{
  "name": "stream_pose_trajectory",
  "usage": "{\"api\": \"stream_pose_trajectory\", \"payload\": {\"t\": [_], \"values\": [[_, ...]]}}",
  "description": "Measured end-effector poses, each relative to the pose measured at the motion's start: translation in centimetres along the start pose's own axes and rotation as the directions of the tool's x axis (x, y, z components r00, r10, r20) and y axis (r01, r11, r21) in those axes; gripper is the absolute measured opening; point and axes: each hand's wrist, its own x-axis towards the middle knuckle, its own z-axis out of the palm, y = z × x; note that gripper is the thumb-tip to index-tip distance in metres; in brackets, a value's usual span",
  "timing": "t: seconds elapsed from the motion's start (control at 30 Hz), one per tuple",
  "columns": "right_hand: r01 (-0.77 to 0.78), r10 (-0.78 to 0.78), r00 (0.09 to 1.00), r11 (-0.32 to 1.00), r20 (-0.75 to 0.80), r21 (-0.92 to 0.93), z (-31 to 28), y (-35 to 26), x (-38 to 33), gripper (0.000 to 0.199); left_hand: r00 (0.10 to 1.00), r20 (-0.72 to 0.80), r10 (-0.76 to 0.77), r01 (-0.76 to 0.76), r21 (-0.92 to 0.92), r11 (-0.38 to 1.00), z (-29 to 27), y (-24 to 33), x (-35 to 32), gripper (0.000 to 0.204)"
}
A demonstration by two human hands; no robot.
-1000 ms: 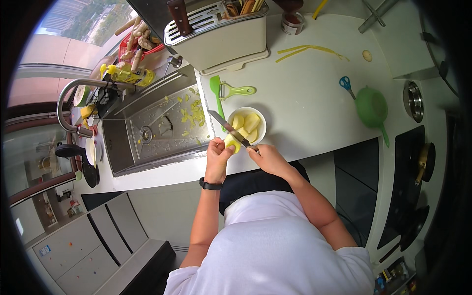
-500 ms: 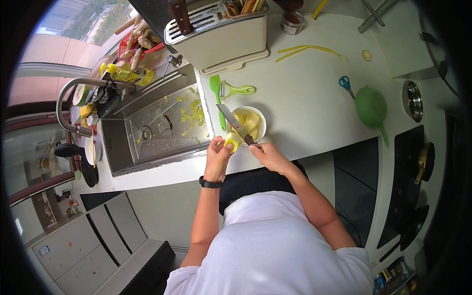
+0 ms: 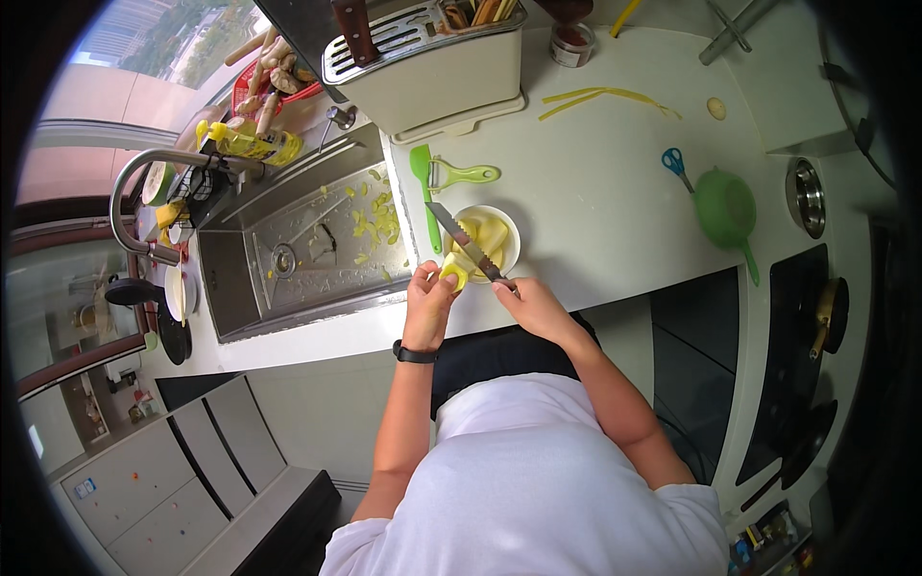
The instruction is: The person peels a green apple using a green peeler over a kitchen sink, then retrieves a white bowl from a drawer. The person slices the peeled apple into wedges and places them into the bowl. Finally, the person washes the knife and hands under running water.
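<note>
Head view: a white bowl [image 3: 506, 252] of yellow pieces stands on the counter [image 3: 615, 202], with a green peeler [image 3: 459, 175] and green spatula [image 3: 423, 197] just beyond it and a sink [image 3: 307, 245] strewn with peelings to the left. A yellow bottle [image 3: 248, 144] lies behind the sink — its label is unreadable. The left hand [image 3: 429, 305] grips a yellow piece [image 3: 451, 276] at the bowl's near edge; the right hand [image 3: 534, 303] is clenched on a knife [image 3: 463, 240] — blade over the bowl.
</note>
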Motion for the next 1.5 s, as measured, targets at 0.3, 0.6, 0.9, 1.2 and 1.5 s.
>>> {"api": "stream_pose_trajectory", "payload": {"t": [0.3,0.6,0.9,1.2,1.5], "values": [[-0.021,0.014,0.997,0.996,-0.079,-0.088,-0.2,-0.2,-0.7,0.042,0.999,0.031,0.011,-0.012,0.021,1.000,0.3,-0.5,0.2,0.025],[-0.042,0.028,0.995,0.988,-0.094,-0.147,-0.7,-0.3,-0.7,0.044,0.998,0.055,0.009,-0.010,0.028,1.000,0.9,-0.4,0.1,0.029],[-0.077,0.060,0.994,0.980,-0.097,-0.183,-0.8,-0.8,-1.0,0.046,0.996,0.085,0.020,-0.026,0.077,0.997,1.1,-0.3,-0.3,0.031],[-0.079,0.055,0.992,0.972,-0.113,-0.220,-0.4,-0.9,-1.0,0.046,0.995,0.099,0.015,-0.024,0.085,0.996,0.9,-0.2,-0.3,0.036],[-0.071,0.039,0.990,0.967,-0.132,-0.245,-0.3,-1.2,-1.1,0.046,0.993,0.110,0.032,-0.042,0.087,0.995,0.8,-0.1,-0.6,0.038]]}}
